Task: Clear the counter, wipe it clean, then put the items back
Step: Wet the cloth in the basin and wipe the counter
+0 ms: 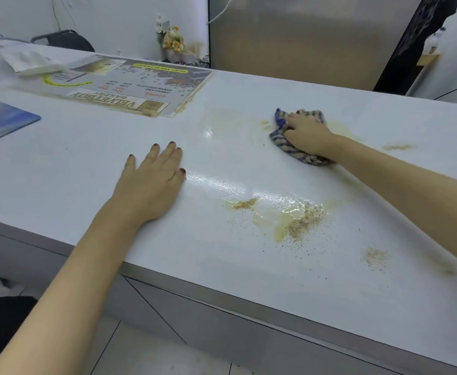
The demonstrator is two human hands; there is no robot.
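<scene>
Well: right hand (307, 133) grips crumpled striped cloth (279, 139) (counter (249, 272) glossy, gritty).

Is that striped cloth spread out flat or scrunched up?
Scrunched up. The cloth lies in a wrinkled bunch under the right hand, which grips it against the counter; folds stick out on both sides.

White wall (108, 20) at 11 o'clock, thin cables down it. Brushed steel panel (303, 39) fills 12 to 1 o'clock, warm reflection across it. Flower bunch (173, 40) just left of panel. Dark chair back (67, 39) at 10 to 11 o'clock. Dark patterned cloth (417, 36) hangs at 1 to 2 o'clock. White counter (276, 272) over grey cabinet fronts (222, 328) at 6 o'clock. Pale tiled floor (154, 358) at 7 o'clock.
</scene>
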